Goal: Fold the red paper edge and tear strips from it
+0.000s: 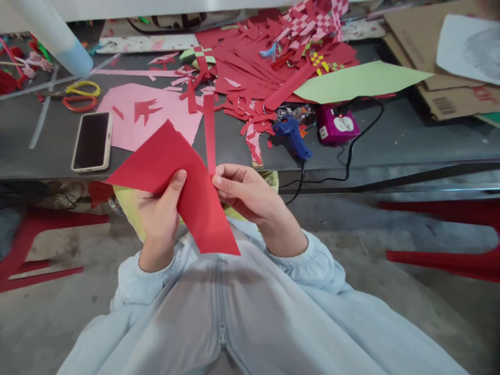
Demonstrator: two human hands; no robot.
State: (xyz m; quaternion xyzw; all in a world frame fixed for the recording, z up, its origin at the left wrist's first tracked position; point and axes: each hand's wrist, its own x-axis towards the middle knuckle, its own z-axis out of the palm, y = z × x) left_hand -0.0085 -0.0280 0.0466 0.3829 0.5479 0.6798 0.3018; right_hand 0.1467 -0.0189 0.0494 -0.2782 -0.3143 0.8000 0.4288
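A bent piece of red paper is gripped by my left hand, thumb on top and fingers underneath. My right hand pinches the lower end of a narrow red paper strip between thumb and fingertips, right beside the paper's right edge. The strip points up toward the table. Whether strip and sheet are joined I cannot tell. Beyond my hands, a pink paper sheet lies on the table with small red scraps on it.
Red paper strips and scraps heap up at the back. Nearby are a phone, scissors, a blue glue gun with its cord, a purple box, green paper and cardboard. Red stools flank me.
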